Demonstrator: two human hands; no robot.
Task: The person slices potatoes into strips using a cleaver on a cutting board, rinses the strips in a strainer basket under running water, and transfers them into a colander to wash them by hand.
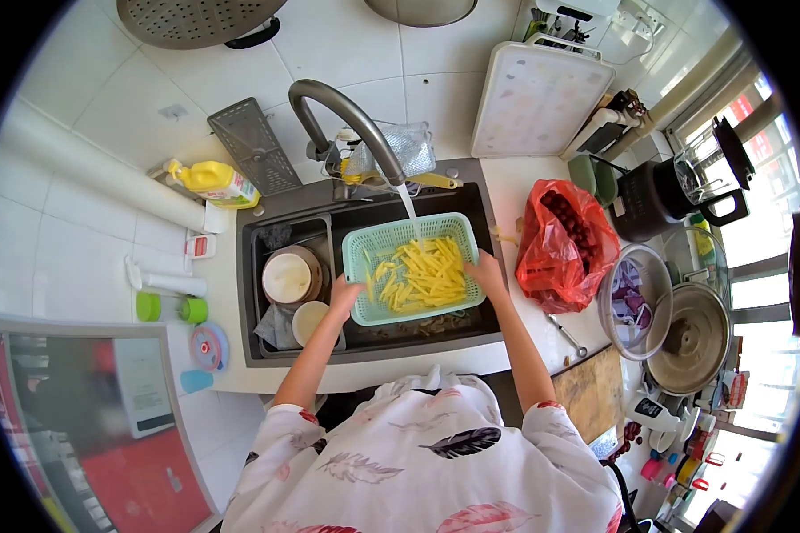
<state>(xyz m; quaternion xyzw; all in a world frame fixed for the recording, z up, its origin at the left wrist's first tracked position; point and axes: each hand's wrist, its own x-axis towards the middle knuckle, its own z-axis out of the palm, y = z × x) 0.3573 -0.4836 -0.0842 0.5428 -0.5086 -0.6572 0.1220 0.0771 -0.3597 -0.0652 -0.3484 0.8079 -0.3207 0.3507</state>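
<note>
A pale green plastic colander basket (357,244) is held over the dark sink (391,339), with cut yellow strips (427,274), perhaps potato, spread inside it. My left hand (345,293) grips its left side and my right hand (485,271) its right side; some fingers are hidden by the rim. From the curved grey faucet (351,111) a stream of water (409,206) runs down onto the strips. Bits of peel or scraps lie in the sink below the basket.
Bowls (289,277) sit in the sink's left compartment. On the right stand a red plastic bag (542,258) of dark red round items, a bowl (658,306) with purple pieces, a blender (653,195) and a wooden board (591,395). A yellow bottle (209,180) is behind left.
</note>
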